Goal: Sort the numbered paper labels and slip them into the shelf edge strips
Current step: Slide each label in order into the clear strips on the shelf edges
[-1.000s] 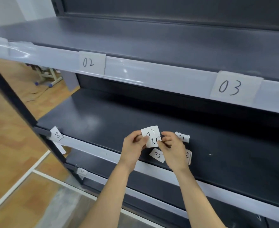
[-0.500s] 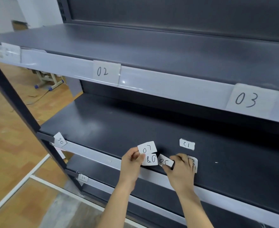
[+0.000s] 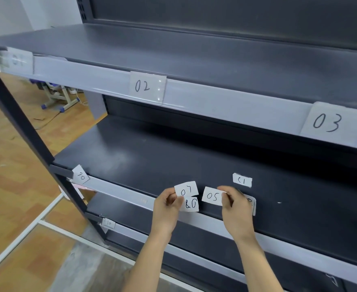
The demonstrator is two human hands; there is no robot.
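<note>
My left hand (image 3: 166,209) pinches two white paper labels, 07 (image 3: 186,189) on top and 08 (image 3: 190,205) below it, over the front of the middle shelf (image 3: 152,157). My right hand (image 3: 235,209) grips label 05 (image 3: 212,196) by its right edge. More labels (image 3: 251,203) lie partly hidden behind my right hand. Label 12 (image 3: 242,180) lies flat on the shelf further back. The upper edge strip (image 3: 226,102) holds labels 01 (image 3: 18,60), 02 (image 3: 147,87) and 03 (image 3: 329,123).
A tilted label 06 (image 3: 81,175) sits at the left end of the middle strip (image 3: 118,189). Label 10 (image 3: 109,223) sits on the lower strip. The dark shelf upright (image 3: 19,123) stands at left. Wooden floor and a wheeled frame (image 3: 57,98) lie beyond.
My right hand picked label 05 up off the shelf and lifted it beside the left hand's labels. The view shifted left and down.
</note>
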